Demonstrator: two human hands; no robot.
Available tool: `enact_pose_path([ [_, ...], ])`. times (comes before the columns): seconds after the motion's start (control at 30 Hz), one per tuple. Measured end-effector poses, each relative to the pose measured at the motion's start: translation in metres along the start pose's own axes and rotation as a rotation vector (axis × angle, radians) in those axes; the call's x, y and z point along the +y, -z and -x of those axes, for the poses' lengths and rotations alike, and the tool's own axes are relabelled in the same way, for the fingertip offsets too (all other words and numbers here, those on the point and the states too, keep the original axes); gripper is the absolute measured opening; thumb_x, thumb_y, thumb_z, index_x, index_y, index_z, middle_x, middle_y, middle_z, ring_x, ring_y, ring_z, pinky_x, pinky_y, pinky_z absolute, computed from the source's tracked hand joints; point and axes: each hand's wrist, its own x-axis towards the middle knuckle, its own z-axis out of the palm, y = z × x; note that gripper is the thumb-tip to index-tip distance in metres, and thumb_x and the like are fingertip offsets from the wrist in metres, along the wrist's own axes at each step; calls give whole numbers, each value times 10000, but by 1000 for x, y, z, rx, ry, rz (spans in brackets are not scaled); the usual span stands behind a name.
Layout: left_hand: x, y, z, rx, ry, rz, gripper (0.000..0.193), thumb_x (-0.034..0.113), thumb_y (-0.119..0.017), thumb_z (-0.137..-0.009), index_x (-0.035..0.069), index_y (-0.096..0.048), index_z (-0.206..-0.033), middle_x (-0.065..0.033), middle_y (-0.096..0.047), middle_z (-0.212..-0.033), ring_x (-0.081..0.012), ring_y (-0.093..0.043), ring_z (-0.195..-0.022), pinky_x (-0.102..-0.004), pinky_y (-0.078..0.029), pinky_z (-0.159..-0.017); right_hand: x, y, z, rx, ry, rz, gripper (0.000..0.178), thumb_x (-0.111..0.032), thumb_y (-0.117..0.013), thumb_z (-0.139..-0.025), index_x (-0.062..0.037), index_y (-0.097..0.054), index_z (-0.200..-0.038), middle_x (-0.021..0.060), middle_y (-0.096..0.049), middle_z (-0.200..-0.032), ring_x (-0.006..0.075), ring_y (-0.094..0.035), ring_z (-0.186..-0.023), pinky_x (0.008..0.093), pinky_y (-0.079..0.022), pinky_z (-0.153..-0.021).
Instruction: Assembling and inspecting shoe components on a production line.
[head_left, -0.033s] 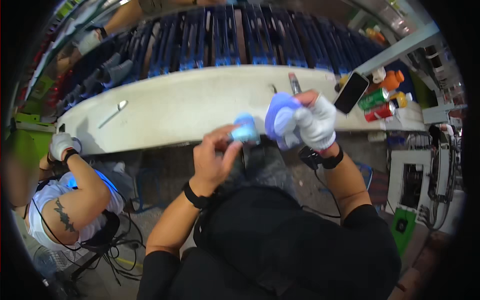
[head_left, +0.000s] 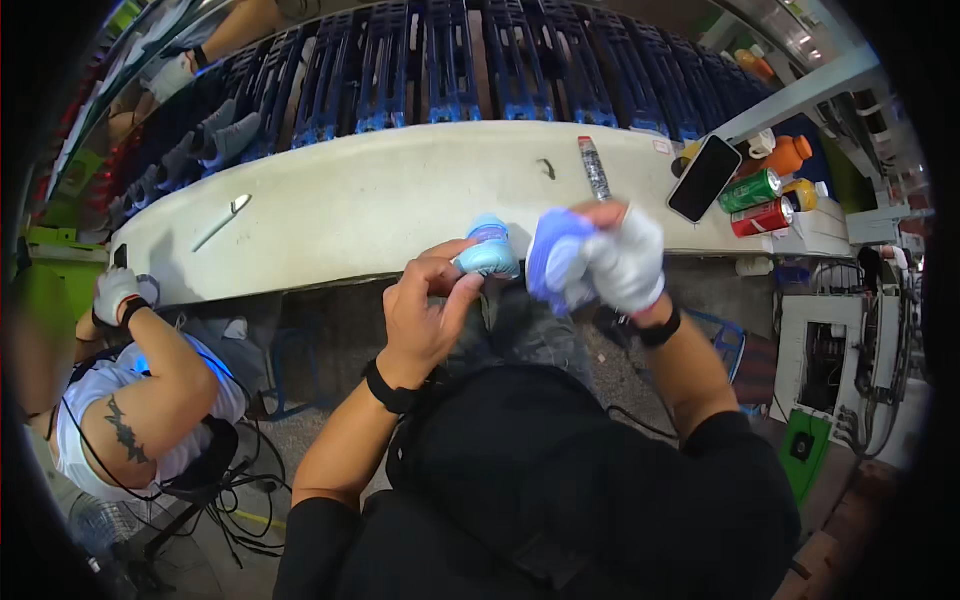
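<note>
Shoe (head_left: 490,256) in left hand (head_left: 422,312), near table edge (head_left: 340,277)

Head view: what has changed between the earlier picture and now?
The white-gloved right hand and its pale lavender item shifted toward the person, uncovering more of the red-ended dark tube. Nothing was taken or released: the bare left hand still holds the light-blue rounded item.

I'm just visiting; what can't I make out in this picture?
All in the head view:
- Right hand: blurred, so its exact finger placement is unclear.
- Purple piece: partly covered by that gloved hand, so its full shape is hidden.
- Light blue item: the left hand's fingers cover part of its side.
- Dark scrap on the table: too small to identify.
</note>
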Motion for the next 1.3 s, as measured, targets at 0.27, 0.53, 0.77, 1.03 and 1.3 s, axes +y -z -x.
enact_pose_path([
  [0.27, 26, -9, -5, -194, -92, -163, 267, 176, -887, -942, -15, -704, -970, -264, -774, -1301, -230, -800, -814, -321, -634, -709, 66, -27, 44, 55, 310, 379, 309, -167, -900, -947, -67, -667, -1122, 302, -656, -1511, 280, -772, -1103, 368, -614, -912],
  [0.53, 26, -11, -13, -271, -165, -286, 343, 205, -917, -918, 12, -635, -947, -226, -799, -1252, -241, -798, -747, -310, -627, -641, 65, -24, 44, 135, 370, 513, 384, -188, -927, -923, -53, -604, -1080, 270, -747, -1372, 325, -801, -1127, 377, -640, -902],
  [0.77, 17, -9, -9, -199, -204, -246, 342, 197, -919, -920, 20, -626, -919, -209, -824, -1174, -263, -829, -819, -306, -629, -648, 68, -25, 39, 135, 334, 480, 425, -184, -952, -894, -69, -550, -971, 237, -782, -1311, 334, -817, -1098, 370, -648, -857],
  [1.03, 28, 12, -26, -314, -106, -258, 427, 255, -961, -867, 9, -664, -1051, -192, -824, -1175, -284, -835, -836, -319, -642, -677, 84, -30, 22, 122, 510, 634, 477, -210, -995, -818, -97, -531, -803, 149, -802, -1248, 321, -794, -866, 373, -624, -698],
  [1.3, 74, 12, -70, -698, -149, -1021, 893, 616, -925, -651, 88, -731, -1344, -89, -726, -1208, -308, -708, -1086, -446, -599, -920, 82, -55, 22, 60, 440, 810, 359, -198, -931, -772, -75, -637, -938, 112, -654, -1325, 314, -732, -891, 394, -614, -748],
])
